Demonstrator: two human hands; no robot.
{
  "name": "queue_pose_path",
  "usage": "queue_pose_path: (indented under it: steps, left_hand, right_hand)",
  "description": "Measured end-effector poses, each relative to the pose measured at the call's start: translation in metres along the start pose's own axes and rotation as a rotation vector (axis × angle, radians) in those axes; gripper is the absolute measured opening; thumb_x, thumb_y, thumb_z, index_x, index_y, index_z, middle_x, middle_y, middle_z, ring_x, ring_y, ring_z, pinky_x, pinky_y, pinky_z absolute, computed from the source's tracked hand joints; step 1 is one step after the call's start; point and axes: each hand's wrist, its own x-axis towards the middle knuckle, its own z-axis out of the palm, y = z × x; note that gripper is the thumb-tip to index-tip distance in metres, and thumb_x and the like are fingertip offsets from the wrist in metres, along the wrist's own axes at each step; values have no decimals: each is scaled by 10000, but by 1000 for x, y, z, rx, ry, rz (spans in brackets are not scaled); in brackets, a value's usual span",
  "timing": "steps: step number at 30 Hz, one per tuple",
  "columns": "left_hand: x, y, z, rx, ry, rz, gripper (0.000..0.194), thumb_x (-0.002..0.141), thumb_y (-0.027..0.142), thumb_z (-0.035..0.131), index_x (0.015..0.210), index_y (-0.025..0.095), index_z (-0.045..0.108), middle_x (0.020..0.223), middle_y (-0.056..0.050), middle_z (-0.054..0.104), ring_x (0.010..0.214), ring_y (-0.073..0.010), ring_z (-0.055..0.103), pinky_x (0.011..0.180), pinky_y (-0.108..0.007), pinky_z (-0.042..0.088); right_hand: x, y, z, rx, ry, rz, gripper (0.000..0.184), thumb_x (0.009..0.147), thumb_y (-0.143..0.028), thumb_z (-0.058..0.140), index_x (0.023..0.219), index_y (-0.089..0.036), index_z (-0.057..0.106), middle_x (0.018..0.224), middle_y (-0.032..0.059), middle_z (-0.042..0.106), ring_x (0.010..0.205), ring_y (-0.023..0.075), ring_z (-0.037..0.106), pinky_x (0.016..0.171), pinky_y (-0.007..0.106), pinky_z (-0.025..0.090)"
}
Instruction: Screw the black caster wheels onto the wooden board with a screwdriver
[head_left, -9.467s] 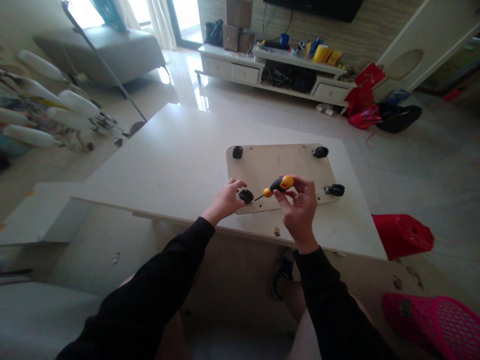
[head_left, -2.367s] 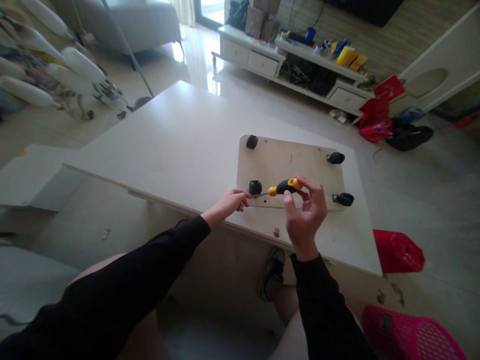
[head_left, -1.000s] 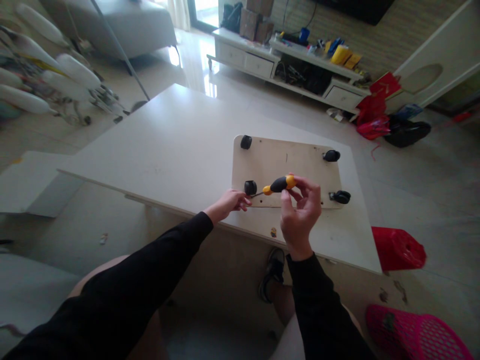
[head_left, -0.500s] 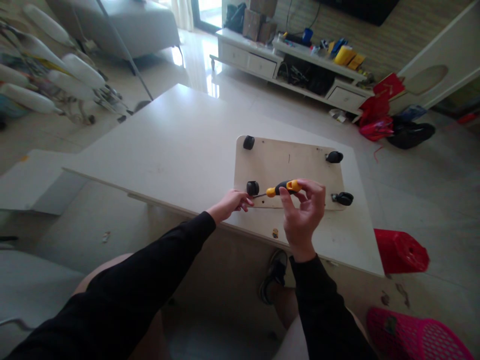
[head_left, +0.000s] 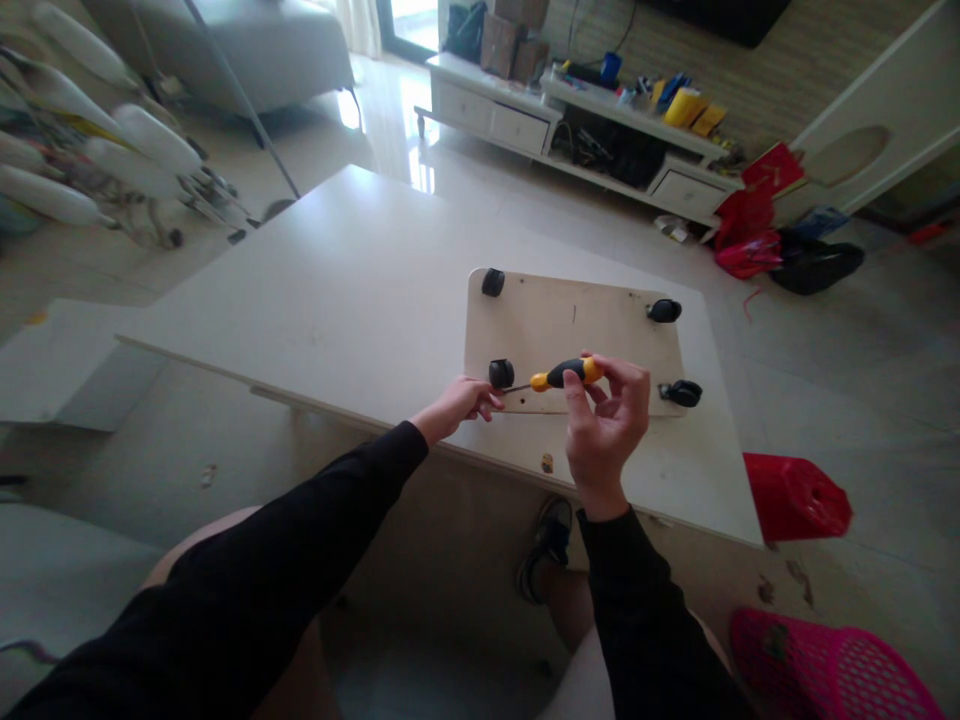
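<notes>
Here's the head view, and in it I have the right hand (head_left: 606,425) closed round the yellow-and-black handle of a screwdriver (head_left: 566,374), fingertips and thumb pinching it. The shaft points left and a little down, its tip right by the base of the near-left caster (head_left: 501,374). And there's my left hand (head_left: 459,407), down at the board's near-left corner, fingers bent around that same tip; whether they grasp anything, I cannot tell from here.

The pale board (head_left: 570,330) lies flat on the white table (head_left: 337,300), at its right-hand part, and it carries four black casters, wheels up! Besides the one I'm working beside, I see the far-left caster (head_left: 493,282), the far-right caster (head_left: 664,311) and the near-right caster (head_left: 681,393). A dark hole shows in the board just to the right of the near-left caster, below the shaft.

Nearer me, a small sticker (head_left: 547,463) sits on the table, between the board and the front edge. Off the right end, there's a red plastic container (head_left: 796,497) on its side, and lower down, a pink mesh basket (head_left: 844,660). Across the room stands a white cabinet (head_left: 469,107), its top loaded with boxes and bits.
</notes>
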Motion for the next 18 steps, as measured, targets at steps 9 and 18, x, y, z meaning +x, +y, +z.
queue_pose_path:
  steps: [9, 18]
  left_hand:
    - [1, 2, -1, 39, 1, -37, 197, 876, 141, 567, 795, 119, 746, 854, -102, 787, 519, -87, 583, 503, -239, 309]
    - [-1, 4, 0, 39, 4, -27, 152, 834, 143, 595, 771, 119, 731, 847, -111, 787, 525, -93, 577, 512, -255, 319]
  right_hand:
    - [1, 2, -1, 11, -4, 30, 305, 902, -270, 800, 1185, -278, 686, 1253, 45, 683, 1171, 197, 722, 905, 376, 681]
    - [-2, -5, 2, 25, -17, 97, 304, 944, -269, 732, 1239, -282, 658, 1308, 58, 711, 1242, 206, 712, 888, 355, 685]
